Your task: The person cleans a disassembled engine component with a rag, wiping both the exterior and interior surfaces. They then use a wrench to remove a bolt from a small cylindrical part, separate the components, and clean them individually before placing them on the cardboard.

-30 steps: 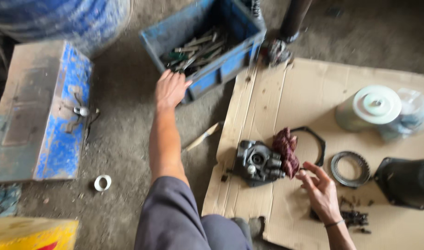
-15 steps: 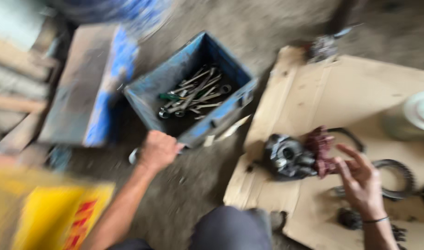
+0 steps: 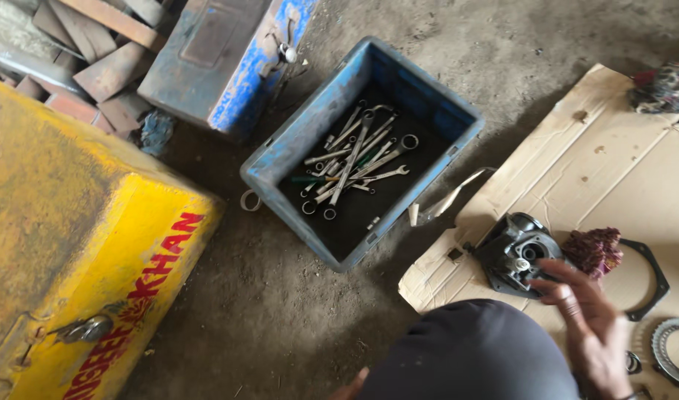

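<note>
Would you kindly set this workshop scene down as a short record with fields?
Setting: dirt floor with a flattened cardboard sheet at the right
Right hand: open, fingers spread, touching the dark metal housing
Left hand: only a sliver shows at the bottom edge; state unclear
Beside the housing: dark red rag, black gasket, toothed ring
Blue crate: holds loose wrenches
Near the crate: yellow metal box, blue toolbox, small brush

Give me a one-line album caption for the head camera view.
Right hand reaching a dark metal housing on cardboard, beside a blue crate of wrenches.
</note>
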